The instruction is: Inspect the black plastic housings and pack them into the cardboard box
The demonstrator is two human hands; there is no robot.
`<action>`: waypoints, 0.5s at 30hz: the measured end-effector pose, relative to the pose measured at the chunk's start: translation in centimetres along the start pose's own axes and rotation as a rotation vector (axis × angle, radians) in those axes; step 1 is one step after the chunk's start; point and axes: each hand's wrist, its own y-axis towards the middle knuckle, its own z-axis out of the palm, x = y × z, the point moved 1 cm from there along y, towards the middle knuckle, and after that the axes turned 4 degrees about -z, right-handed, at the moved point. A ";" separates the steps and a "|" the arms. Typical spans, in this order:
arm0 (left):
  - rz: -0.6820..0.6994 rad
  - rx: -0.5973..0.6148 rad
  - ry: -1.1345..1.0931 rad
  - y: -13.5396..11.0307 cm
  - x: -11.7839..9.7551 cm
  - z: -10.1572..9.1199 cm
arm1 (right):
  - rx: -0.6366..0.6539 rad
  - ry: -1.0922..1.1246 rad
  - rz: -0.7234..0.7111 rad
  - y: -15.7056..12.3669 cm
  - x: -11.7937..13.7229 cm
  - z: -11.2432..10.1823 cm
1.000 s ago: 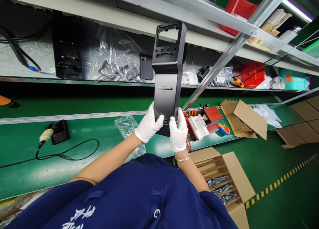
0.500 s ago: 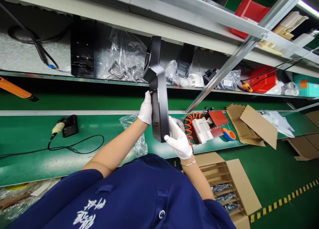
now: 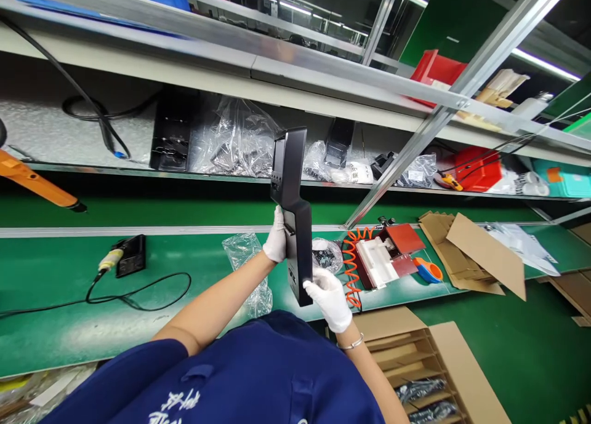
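Observation:
Both my hands wear white gloves and hold a long black plastic housing [image 3: 299, 239] on edge above the green bench. It has a stepped side and openings toward its upper end. My left hand [image 3: 276, 238] grips its left face near the middle, some fingers hidden behind it. At the lower right edge, my right hand [image 3: 329, 295] pinches the housing with thumb and fingers. A crumpled clear plastic bag [image 3: 256, 288] lies on the bench below my left forearm. Beyond my right hand sits a clear bag of small dark parts [image 3: 327, 255].
A red fixture with a white block [image 3: 376, 261], an orange coiled hose [image 3: 351, 276] and a tape roll [image 3: 428, 270] are on the right. Flattened cardboard [image 3: 480, 252] lies beyond. An open partitioned carton [image 3: 406, 356] stands below. An orange screwdriver [image 3: 39, 179] hangs left.
My head view has tilted up, so the bench and shelf appear lower. The housing has turned slightly, showing more of its left face; both hands still hold it.

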 end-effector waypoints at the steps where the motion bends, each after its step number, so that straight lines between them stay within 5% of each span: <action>1: -0.004 -0.003 -0.010 -0.1 0.3 0.0 | -0.089 -0.082 -0.028 0.4 0.3 -0.2; 3: -0.019 0.000 -0.016 -0.3 1.3 0.0 | -0.220 -0.211 -0.120 1.6 1.8 -0.4; 5: -0.042 0.018 -0.004 -0.5 2.5 0.0 | -0.209 -0.230 -0.190 3.2 3.7 -0.3; 10: -0.132 0.023 0.043 -1.2 5.1 -0.8 | -0.198 -0.119 -0.075 5.8 6.6 -0.1; 15: -0.158 -0.025 0.086 -1.3 5.7 -1.9 | 0.003 0.043 -0.049 5.3 6.4 0.6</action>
